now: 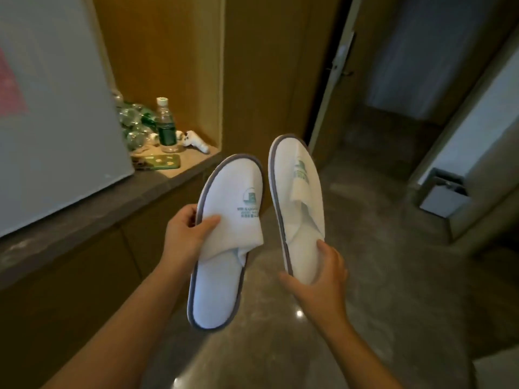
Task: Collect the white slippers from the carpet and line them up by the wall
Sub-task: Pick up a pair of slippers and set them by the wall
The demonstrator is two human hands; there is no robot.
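I hold two white slippers with grey trim and a green logo in the air over a glossy stone floor. My left hand (186, 233) grips the left slipper (227, 242) at its left edge, thumb on the upper. My right hand (320, 273) grips the right slipper (297, 203) around its heel, toe pointing away from me. Both slippers face top side up. No carpet is in view.
A dark stone ledge (92, 209) runs along the left, with a white fridge (56, 108) on it, a plastic bottle (166, 124), crumpled empty bottles (134, 124) and a green phone (163, 162). Wooden wall panels (266, 80) stand ahead. A doorway (407, 66) opens at right.
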